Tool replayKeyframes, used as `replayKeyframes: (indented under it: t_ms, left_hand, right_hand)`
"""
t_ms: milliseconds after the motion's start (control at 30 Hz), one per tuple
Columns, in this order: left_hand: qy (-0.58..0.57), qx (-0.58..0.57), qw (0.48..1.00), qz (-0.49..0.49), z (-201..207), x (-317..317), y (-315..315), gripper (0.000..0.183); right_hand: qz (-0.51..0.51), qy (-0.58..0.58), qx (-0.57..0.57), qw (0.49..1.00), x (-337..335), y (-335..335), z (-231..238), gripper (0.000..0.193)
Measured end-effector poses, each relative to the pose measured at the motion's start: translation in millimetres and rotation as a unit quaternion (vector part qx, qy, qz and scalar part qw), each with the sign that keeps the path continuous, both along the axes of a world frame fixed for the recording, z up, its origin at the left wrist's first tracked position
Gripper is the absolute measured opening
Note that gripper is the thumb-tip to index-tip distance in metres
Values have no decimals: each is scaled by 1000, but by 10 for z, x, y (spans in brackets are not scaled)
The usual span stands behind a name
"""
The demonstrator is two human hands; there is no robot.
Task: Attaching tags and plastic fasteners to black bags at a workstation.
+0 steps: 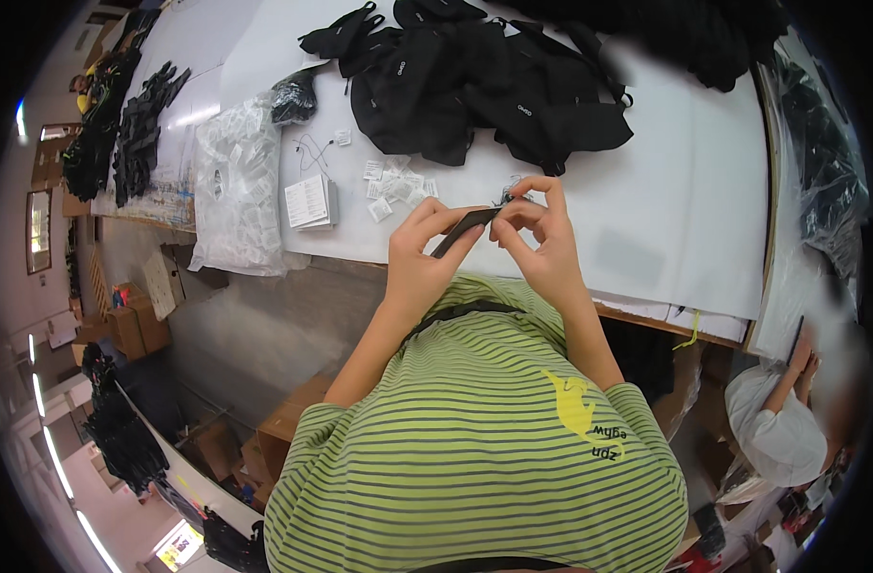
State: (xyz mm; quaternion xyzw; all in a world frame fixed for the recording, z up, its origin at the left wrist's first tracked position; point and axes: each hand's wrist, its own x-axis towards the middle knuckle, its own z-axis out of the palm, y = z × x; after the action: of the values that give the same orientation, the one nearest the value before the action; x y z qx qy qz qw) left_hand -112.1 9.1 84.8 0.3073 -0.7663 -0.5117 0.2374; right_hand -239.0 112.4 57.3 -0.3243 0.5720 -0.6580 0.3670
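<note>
A dark flat strip, narrow and straight-edged, is slanting above the near edge of the white table, pinched between thumb and fingers of the left hand. The right hand has its fingers curled narrowly at the strip's upper end, beside thin dark strings, partly covering them, so I cannot tell what it grips. White lettering marks the black fabric pieces beyond, and fine print covers the small white tags and the white card stack, near a clear plastic bag.

2 hands, 1 dark strip, 1 white card stack
</note>
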Motion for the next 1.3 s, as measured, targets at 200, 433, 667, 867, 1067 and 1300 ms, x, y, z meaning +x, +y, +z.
replayKeyframes:
  t_ms: [200,433,667,867,1067,1300]
  left_hand:
    - [-10,-55,997,-52,17,12,3,27]
    - [28,-121,989,-76,-44,64,-67,30]
    - [41,-104,993,-45,-73,40,-26,32]
    - [67,-150,985,-46,-83,-13,-10,40]
    - [82,-246,964,-61,-30,-50,27,40]
    - [94,-300,948,-58,1,-71,61,41]
  right_hand:
    - [-29,-21,7,999,28,75,-8,28]
    - [-11,-69,29,997,38,92,-11,20]
    - [-119,197,-12,973,32,74,-8,14]
    - [-132,270,-42,953,-60,87,-7,15]
    - [-144,252,-81,953,-105,84,30,18]
    - [-144,245,-83,955,-85,118,55,16]
